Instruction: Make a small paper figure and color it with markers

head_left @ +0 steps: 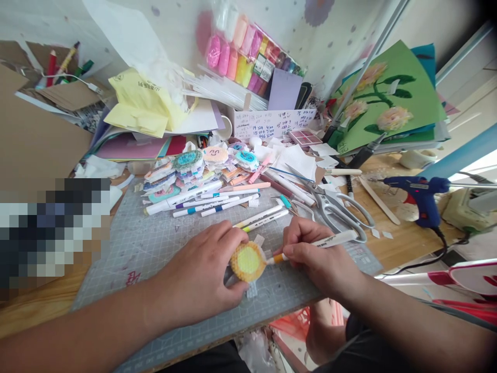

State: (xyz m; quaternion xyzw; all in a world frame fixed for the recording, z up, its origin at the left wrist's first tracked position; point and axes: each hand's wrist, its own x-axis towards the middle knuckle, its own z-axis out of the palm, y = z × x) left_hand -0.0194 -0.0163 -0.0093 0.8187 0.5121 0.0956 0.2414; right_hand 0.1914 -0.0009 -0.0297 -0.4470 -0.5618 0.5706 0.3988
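Note:
My left hand (202, 267) grips a small round disc (249, 261) by its left edge, thumb below and fingers above. The disc has a bumpy texture, a pale yellow centre and an orange rim. In my right hand (316, 256) is a white marker (336, 239) with an orange section near its nib. Its nib touches or nearly touches the disc's right edge; I cannot tell which. Just beyond the hands, yellow and lime-tipped markers (266, 220) lie on the grey cutting mat (155, 259). Small translucent pieces show above and below the disc.
Past the mat's middle are several capped markers (221, 203) and a pile of coloured round pieces (188, 159). Large scissors (334, 207) lie to the right. Farther right, a blue glue gun (419, 194) has a trailing cord. Cardboard and paper line the left and back.

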